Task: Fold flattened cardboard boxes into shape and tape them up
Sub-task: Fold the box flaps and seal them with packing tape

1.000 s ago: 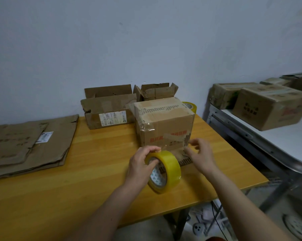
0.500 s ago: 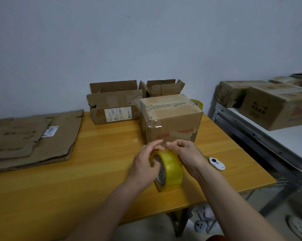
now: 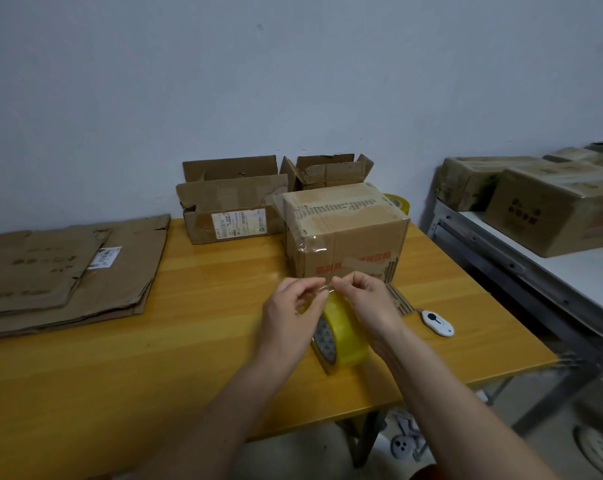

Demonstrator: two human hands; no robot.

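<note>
On the yellow table (image 3: 127, 368) I count one taped-up box (image 3: 345, 233), two open boxes (image 3: 230, 209) behind it, one stack of flattened cardboard (image 3: 61, 271), two yellow tape rolls (image 3: 345, 337), one white cutter (image 3: 438, 323). At least three boxes (image 3: 556, 209) sit on the side table (image 3: 587, 275).

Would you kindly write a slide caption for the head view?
Both hands, left and right, pinch the tape roll before a folded box.

Both hands at a tape roll

Left hand (image 3: 289, 313) and right hand (image 3: 373, 303) pinch clear tape above the yellow tape roll (image 3: 341, 336); taped brown cardboard box (image 3: 345, 233) just beyond.
</note>
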